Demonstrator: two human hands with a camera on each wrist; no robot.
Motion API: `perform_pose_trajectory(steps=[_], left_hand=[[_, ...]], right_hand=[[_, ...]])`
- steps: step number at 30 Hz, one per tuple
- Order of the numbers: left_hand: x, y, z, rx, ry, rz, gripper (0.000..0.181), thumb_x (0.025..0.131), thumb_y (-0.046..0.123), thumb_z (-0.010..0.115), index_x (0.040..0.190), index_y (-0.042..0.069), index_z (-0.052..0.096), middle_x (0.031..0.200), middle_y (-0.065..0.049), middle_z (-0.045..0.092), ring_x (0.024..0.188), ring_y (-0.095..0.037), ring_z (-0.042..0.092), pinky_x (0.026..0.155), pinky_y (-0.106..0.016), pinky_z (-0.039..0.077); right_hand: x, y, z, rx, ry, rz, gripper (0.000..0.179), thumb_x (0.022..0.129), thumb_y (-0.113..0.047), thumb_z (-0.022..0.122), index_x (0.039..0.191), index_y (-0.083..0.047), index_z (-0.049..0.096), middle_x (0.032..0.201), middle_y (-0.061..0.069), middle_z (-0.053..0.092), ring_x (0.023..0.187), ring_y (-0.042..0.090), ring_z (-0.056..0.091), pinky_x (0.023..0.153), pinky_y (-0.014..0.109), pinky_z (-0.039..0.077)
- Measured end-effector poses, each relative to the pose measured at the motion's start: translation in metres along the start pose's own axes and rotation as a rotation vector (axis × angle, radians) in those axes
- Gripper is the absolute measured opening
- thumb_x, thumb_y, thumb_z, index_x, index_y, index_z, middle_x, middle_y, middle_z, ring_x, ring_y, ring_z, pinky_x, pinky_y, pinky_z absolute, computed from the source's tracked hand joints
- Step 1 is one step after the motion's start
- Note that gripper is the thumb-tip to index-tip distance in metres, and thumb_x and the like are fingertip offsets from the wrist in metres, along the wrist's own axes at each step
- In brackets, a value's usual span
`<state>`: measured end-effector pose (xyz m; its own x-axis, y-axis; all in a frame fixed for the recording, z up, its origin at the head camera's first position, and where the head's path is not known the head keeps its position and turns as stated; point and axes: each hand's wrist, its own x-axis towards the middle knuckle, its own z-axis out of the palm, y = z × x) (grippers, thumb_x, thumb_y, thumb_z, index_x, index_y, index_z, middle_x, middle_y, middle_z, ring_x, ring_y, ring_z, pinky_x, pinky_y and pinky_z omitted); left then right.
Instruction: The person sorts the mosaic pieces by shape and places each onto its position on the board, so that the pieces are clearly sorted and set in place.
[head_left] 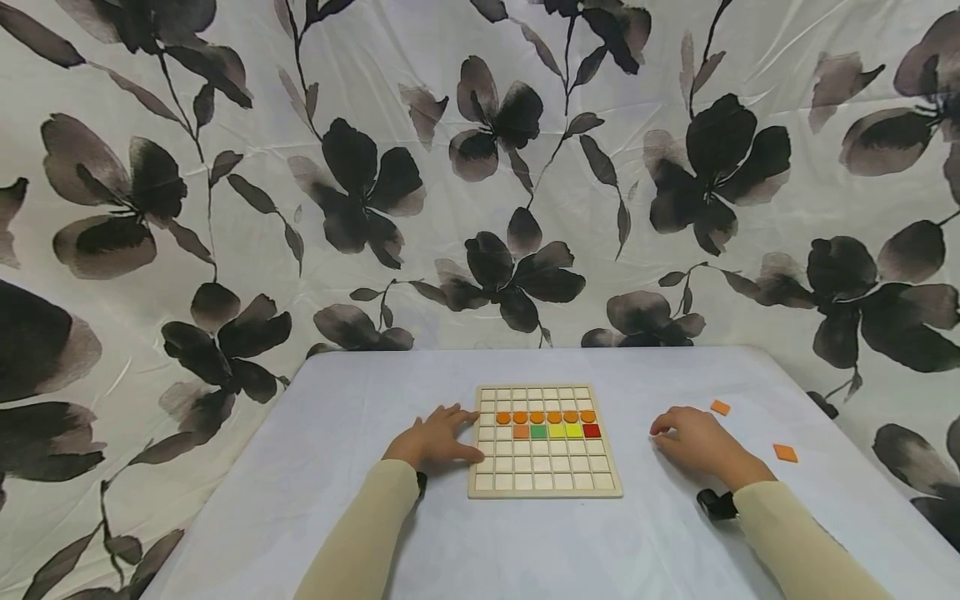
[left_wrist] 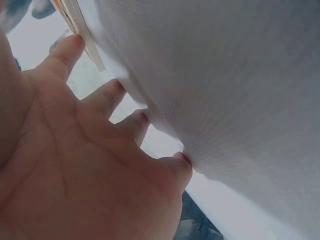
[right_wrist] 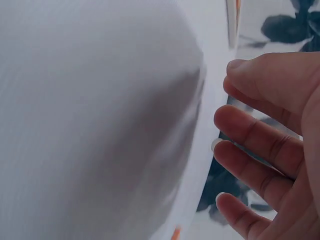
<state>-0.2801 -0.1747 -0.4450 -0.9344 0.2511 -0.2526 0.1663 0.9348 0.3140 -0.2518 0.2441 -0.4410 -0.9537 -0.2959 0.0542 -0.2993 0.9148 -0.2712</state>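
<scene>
A pale wooden grid board (head_left: pixel 543 482) lies flat on the table. One of its rows holds several orange round pieces (head_left: pixel 537 417). Just below them sit an orange square (head_left: pixel 521 432), a green square (head_left: pixel 538 432), two yellow squares (head_left: pixel 565 431) and a red square (head_left: pixel 592 431). My left hand (head_left: pixel 435 439) is spread at the board's left edge, thumb and a fingertip against it. Right of the board, my right hand (head_left: pixel 697 443) hovers over the cloth, apart from the board. Its fingers (right_wrist: pixel 250 130) are loosely bent, thumb close to the index finger; nothing shows between them.
Two orange tiles lie on the right: one tile (head_left: pixel 720 407) just beyond my right hand, another tile (head_left: pixel 785 452) farther right. A white cloth covers the table (head_left: pixel 390 375). Behind its far edge hangs a floral curtain (head_left: pixel 420 283).
</scene>
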Motion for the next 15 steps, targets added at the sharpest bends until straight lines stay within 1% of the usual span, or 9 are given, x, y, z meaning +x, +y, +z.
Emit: perform_pose_trajectory(steps=[3,7,12,15], left_hand=[[0.0,-0.001,0.0,0.0,-0.002,0.0,0.084,0.076,0.062,0.071,0.147,0.026,0.042,0.159,-0.008,0.029,0.149,-0.035,0.018,0.114,-0.069,0.015],[0.0,-0.002,-0.001,0.0,0.002,-0.003,0.084,0.076,0.061,0.071,0.147,0.025,0.043,0.159,-0.009,0.029,0.149,-0.036,0.019,0.113,-0.069,0.015],[-0.001,-0.004,-0.002,-0.003,0.008,-0.008,0.084,0.075,0.061,0.072,0.146,0.026,0.043,0.159,-0.009,0.029,0.149,-0.036,0.019,0.114,-0.069,0.015],[-0.001,-0.004,-0.001,-0.012,0.002,-0.014,0.084,0.075,0.061,0.072,0.146,0.026,0.043,0.159,-0.009,0.029,0.149,-0.036,0.018,0.114,-0.068,0.014]], right_hand=[[-0.008,0.012,-0.005,-0.013,0.012,-0.006,0.012,0.087,-0.014,0.066,0.097,-0.012,0.073,0.097,0.003,0.069,0.096,0.029,0.065,0.084,0.05,0.052],[-0.019,0.028,-0.014,-0.023,0.021,-0.01,0.016,0.086,-0.013,0.063,0.099,-0.011,0.072,0.102,0.009,0.07,0.098,0.035,0.064,0.082,0.055,0.049],[-0.03,0.047,-0.02,-0.051,0.041,0.036,0.017,0.086,-0.015,0.063,0.101,-0.01,0.071,0.112,0.02,0.067,0.109,0.046,0.058,0.083,0.063,0.045],[-0.038,0.055,-0.021,-0.067,0.042,0.083,0.019,0.085,-0.015,0.064,0.102,-0.009,0.071,0.114,0.025,0.063,0.11,0.049,0.056,0.082,0.065,0.044]])
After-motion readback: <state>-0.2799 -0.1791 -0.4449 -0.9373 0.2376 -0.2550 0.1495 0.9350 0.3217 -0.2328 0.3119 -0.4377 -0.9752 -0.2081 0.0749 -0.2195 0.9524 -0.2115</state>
